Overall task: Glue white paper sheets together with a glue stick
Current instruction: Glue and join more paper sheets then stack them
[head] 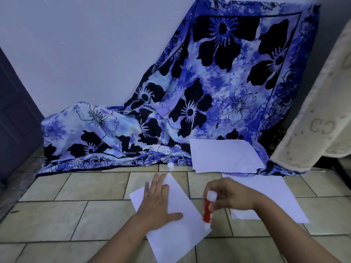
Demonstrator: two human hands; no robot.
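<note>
now right hand (230,196) presses glue stick (207,212) onto paper sheet (178,230), left hand (157,204) flat

Glue stick (207,212), lower centre, showing red barrel, white ends. Paper sheet (176,230) at bottom centre and sheet stack (226,156) right of centre showing plain white. Draped cloth (218,95) showing blue-white tie-dye, black flowers. Floor tiles (76,215) showing beige, dark grout. Blanket (322,111), right edge, showing cream, faint monogram pattern.

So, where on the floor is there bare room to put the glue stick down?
Bare tiles left of the sheet under the left hand, up to the cloth. Crowded on the right: the right hand, glue stick and more sheets.
</note>
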